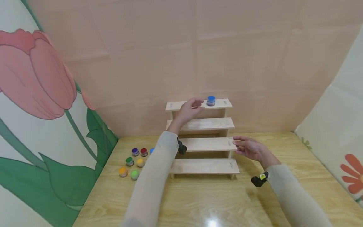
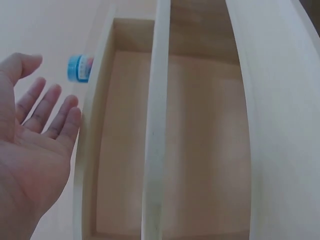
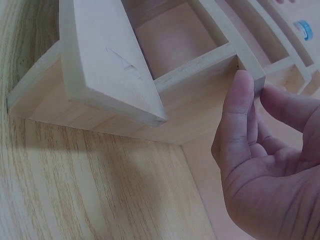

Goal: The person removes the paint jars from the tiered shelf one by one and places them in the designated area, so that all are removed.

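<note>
A wooden four-step display rack point(image 1: 204, 166) stands on the table against the back wall. On its top step sits a small jar with a blue lid point(image 1: 211, 101), right of the middle. My left hand point(image 1: 190, 110) is raised over the upper steps, left of that jar; its fingers are loosely spread, and a gap shows between them and the jar in the left wrist view. My right hand point(image 1: 249, 148) pinches the right end of the second step from the bottom, thumb and fingers on either face of the board point(image 3: 250, 70).
Left of the rack, several small lidded jars stand on the wooden table point(image 1: 198, 201), among them a purple one point(image 1: 135, 152), a red one point(image 1: 144, 152), a green one point(image 1: 129, 161) and an orange one point(image 1: 123, 171). My left sleeve point(image 1: 153, 179) partly covers a blue one point(image 1: 152, 150).
</note>
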A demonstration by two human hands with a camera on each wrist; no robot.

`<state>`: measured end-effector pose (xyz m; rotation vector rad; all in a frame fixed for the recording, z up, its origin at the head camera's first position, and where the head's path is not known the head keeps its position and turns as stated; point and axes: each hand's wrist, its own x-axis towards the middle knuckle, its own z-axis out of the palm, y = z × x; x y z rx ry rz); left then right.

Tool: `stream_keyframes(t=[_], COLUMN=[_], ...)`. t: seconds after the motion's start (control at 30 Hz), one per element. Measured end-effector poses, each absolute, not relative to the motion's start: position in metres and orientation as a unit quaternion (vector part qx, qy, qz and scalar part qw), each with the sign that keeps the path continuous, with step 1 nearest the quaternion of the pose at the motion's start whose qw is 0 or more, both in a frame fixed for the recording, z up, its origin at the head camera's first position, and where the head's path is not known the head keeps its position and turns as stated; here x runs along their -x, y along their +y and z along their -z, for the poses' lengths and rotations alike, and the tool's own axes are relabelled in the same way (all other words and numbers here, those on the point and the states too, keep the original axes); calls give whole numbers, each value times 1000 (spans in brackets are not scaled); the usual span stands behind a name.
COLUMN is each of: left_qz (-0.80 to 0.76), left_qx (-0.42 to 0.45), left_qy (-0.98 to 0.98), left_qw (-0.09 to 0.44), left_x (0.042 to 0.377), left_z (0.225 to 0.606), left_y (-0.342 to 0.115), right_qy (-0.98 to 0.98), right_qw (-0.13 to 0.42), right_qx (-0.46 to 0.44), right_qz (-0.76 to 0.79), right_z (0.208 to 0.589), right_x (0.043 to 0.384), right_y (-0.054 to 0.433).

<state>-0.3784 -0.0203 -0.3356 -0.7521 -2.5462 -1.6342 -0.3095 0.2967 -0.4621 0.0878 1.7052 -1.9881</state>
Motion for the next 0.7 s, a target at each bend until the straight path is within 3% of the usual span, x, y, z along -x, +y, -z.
stream_keyframes(t=[0.7], left_qz=[505], left_qx=[191], left_qy=[-841], left_qw=[38], left_x=[393], left_z=[323], left_y=[11], right_qy=[620], right_qw=[253], right_qx=[-42], right_qz=[742], right_z=[462], right_x=[294], right_y=[280])
